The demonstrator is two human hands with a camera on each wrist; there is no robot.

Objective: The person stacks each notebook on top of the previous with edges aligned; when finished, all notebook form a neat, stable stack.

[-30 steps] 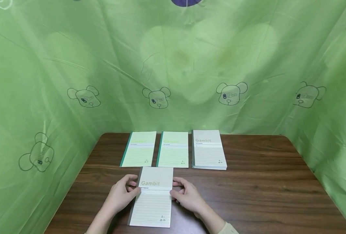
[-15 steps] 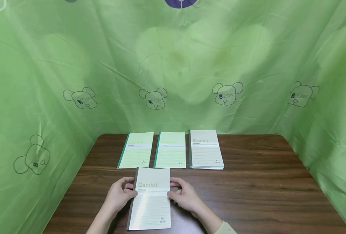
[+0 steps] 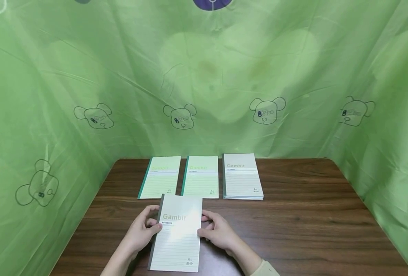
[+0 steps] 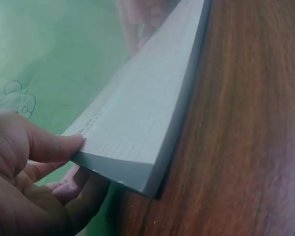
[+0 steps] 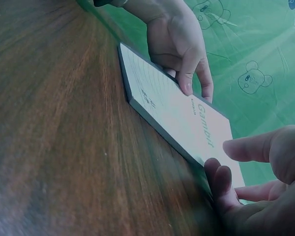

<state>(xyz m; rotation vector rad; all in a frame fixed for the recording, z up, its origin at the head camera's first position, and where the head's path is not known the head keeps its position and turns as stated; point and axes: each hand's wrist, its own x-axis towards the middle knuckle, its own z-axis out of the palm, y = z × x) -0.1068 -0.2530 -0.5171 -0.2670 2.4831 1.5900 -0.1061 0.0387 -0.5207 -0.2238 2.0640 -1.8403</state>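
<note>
A grey-spined Gambit notebook [image 3: 176, 245] is held between both hands near the table's front, its far edge tilted up. My left hand [image 3: 140, 232] pinches its spine side, thumb on the cover and fingers beneath; the left wrist view shows this hand [image 4: 34, 172] at the spine of the notebook [image 4: 132, 118]. On the opposite edge, my right hand [image 3: 221, 232] grips with the thumb on top. In the right wrist view, the notebook [image 5: 162, 108] slants up from the table between the left hand [image 5: 179, 44] and the right hand [image 5: 265, 182].
Behind lie two green-spined notebooks, one at the left [image 3: 160, 180] and one in the middle [image 3: 201, 180]. To their right is a stack of grey-spined notebooks [image 3: 242, 180]. Green cloth [image 3: 224, 134] hangs around the brown wooden table [image 3: 311, 226].
The held notebook's far edge has risen and now overlaps the near edges of the green-spined notebooks in the head view. Both hands keep their grip. The whole head view has shifted slightly.
</note>
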